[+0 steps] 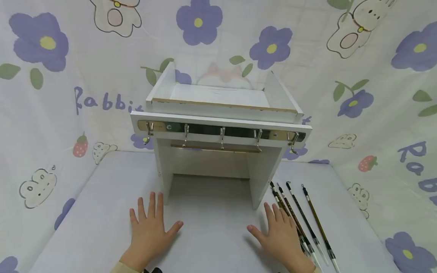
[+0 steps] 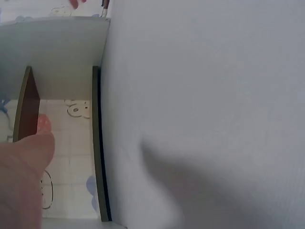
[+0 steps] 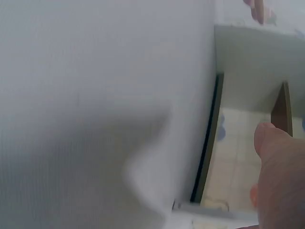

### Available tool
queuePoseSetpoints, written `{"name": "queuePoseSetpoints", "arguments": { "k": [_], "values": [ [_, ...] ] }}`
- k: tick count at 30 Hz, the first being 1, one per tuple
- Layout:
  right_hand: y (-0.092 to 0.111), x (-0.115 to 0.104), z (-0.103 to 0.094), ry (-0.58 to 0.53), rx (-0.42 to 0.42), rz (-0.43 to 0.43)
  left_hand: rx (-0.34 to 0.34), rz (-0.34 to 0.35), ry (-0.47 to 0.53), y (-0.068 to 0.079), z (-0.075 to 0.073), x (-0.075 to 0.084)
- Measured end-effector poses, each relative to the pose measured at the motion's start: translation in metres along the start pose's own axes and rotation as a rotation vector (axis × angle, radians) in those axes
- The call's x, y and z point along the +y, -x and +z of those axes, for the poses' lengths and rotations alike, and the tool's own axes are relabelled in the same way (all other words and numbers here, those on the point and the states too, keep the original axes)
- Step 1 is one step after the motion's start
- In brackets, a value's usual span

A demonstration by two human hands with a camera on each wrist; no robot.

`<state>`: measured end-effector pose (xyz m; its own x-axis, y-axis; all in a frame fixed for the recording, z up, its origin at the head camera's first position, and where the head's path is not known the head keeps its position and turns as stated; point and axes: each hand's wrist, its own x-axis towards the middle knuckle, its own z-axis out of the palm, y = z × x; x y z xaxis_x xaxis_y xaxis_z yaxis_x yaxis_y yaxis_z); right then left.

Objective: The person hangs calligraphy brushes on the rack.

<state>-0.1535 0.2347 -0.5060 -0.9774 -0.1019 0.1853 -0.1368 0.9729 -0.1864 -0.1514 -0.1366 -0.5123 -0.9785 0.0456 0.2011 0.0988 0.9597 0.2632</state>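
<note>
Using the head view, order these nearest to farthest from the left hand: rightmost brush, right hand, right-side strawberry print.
1. Right hand: opposite, on the right.
2. Rightmost brush: farther right, past that hand.
3. Strawberry print: farther right still, past the brush.

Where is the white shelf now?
In the head view, the white shelf stands in the middle, just beyond the left hand and right hand, with brushes to its right.

Purple "Rabbi" lettering [image 1: 106, 101], end partly hidden, patterned cloth [image 1: 235, 19]; "R" [image 1: 412, 149] far right.
</note>
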Motion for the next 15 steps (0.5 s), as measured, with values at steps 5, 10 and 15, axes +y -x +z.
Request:
{"name": "queuePoseSetpoints", "arguments": {
  "k": [5, 10, 15],
  "values": [
    [-0.006, 0.025, -0.005, -0.074, -0.022, 0.054, 0.022, -0.018, 0.078, -0.007, -0.002, -0.004],
    [-0.014, 0.048, -0.012, -0.125, -0.015, 0.099, 0.062, -0.012, 0.213, -0.014, -0.008, -0.007],
    [-0.023, 0.069, -0.022, -0.200, -0.047, 0.168, 0.142, 0.014, 0.366, -0.026, -0.013, -0.010]
  ]
}}
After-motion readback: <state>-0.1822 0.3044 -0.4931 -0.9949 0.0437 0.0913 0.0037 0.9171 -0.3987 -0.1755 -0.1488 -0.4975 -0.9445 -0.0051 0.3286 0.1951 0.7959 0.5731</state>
